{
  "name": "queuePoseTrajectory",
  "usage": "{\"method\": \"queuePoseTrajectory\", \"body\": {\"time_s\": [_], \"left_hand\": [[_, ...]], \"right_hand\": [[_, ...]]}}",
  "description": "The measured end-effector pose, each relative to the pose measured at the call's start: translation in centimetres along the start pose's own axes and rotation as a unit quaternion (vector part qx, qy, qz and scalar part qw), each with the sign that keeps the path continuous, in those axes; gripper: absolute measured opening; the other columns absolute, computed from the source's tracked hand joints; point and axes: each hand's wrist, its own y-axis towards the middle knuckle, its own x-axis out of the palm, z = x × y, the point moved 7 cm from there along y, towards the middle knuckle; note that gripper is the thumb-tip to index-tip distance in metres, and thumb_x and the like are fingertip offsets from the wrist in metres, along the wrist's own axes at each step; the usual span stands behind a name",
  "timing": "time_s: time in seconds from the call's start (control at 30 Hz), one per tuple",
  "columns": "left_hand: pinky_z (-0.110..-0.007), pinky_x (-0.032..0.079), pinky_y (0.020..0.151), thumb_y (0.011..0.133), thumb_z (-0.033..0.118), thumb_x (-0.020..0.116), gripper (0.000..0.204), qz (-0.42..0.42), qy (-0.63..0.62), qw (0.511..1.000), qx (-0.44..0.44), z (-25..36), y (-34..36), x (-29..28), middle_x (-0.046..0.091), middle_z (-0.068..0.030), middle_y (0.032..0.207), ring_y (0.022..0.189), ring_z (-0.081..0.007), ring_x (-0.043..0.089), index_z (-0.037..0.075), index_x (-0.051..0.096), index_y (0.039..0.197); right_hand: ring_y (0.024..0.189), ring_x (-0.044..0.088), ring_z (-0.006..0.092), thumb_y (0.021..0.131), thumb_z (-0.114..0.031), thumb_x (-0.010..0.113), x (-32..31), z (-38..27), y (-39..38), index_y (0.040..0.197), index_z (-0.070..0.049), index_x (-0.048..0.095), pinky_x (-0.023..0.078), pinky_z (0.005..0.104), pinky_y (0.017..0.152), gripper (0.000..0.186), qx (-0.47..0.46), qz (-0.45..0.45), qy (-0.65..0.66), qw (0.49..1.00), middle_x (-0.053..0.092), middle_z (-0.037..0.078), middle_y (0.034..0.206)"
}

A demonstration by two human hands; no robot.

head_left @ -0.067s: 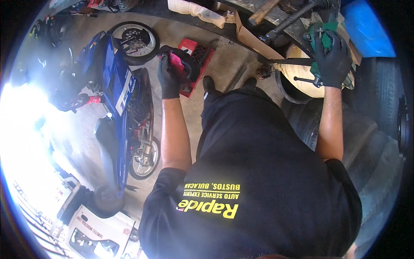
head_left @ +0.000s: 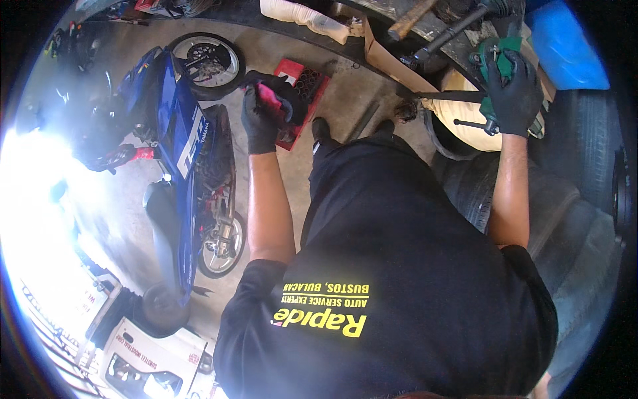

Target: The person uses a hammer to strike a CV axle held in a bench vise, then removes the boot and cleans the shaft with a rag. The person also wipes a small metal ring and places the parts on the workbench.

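In a black glove, my left hand [head_left: 260, 123] is closed around a bunched black-and-pink cloth [head_left: 271, 100], raised in front of me on the left. Behind the cloth on the floor lies a red tray [head_left: 321, 93] filled with small dark round parts. My right hand [head_left: 518, 96], also gloved, rests with curled fingers over a green bench vise [head_left: 488, 106] at the edge of the workbench. A metal handle bar [head_left: 468, 123] sticks out from the vise, to the left of that hand. The palm side of the right hand is hidden.
A blue motorcycle [head_left: 183, 143] stands at the left. On the bench lie a dark shaft [head_left: 452, 36], a wooden handle [head_left: 409, 20] and a blue plastic bag [head_left: 568, 46]. Tires [head_left: 531, 206] are piled at my right. A white vehicle [head_left: 143, 359] is at the lower left.
My left hand has turned slightly with the cloth, and less of its pink part shows. The right hand stays on the vise.
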Motion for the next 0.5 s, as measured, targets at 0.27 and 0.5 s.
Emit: {"method": "queuePoseTrajectory", "body": {"time_s": [0.27,0.5], "left_hand": [[-0.043,0.049,0.104,0.107,0.035,0.051,0.045,-0.170,-0.165,0.971,0.013,10.0,-2.9,7.6,0.066,-0.0112,0.130,0.116,-0.0282,0.063,0.004,0.058,0.138],[-0.037,0.045,0.107,0.106,0.033,0.052,0.058,-0.283,0.363,0.858,0.229,11.2,-5.0,19.8,0.057,-0.0106,0.141,0.123,-0.0225,0.057,0.002,0.041,0.153]], "right_hand": [[0.121,0.060,0.0283,0.093,-0.021,0.077,-0.3,-12.8,-0.5,0.113,-0.004,0.068,0.045,0.0433,0.107,0.028,0.092,0.064,0.486,0.867,0.065,0.013,0.126],[0.133,0.056,0.0300,0.110,-0.049,0.045,8.3,-38.9,-1.3,0.145,-0.006,0.052,0.042,0.0447,0.117,0.056,0.237,-0.268,0.931,0.066,0.057,0.015,0.146]]}}
